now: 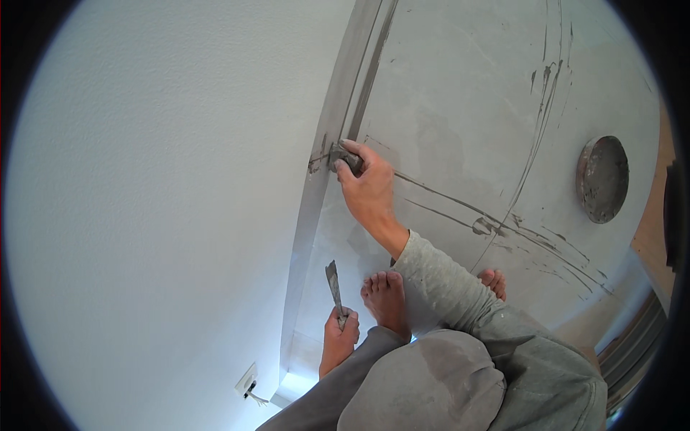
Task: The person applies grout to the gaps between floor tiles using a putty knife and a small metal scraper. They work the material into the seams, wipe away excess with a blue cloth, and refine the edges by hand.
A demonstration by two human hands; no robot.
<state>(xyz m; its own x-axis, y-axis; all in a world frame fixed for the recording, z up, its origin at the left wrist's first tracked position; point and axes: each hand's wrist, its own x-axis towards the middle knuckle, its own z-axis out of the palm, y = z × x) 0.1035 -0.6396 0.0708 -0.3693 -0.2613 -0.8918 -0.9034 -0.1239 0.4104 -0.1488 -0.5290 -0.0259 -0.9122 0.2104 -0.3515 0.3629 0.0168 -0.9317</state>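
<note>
Head-worn fisheye camera faces steeply downward onto the grey tiled floor (460,93); the smooth white wall (158,179) fills the left side. Bare right hand (370,187) lies near view centre at close range, bare left hand (340,332) lower. Detail at far right appears unreliable.

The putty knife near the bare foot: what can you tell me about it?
The putty knife has a flat, gray, metal-looking, smeared blade widening toward its tip. The left hand grips its other end, which is mostly hidden. The blade points toward the top of the picture, left of a bare foot. Whether anything else touches it is unclear.
</note>
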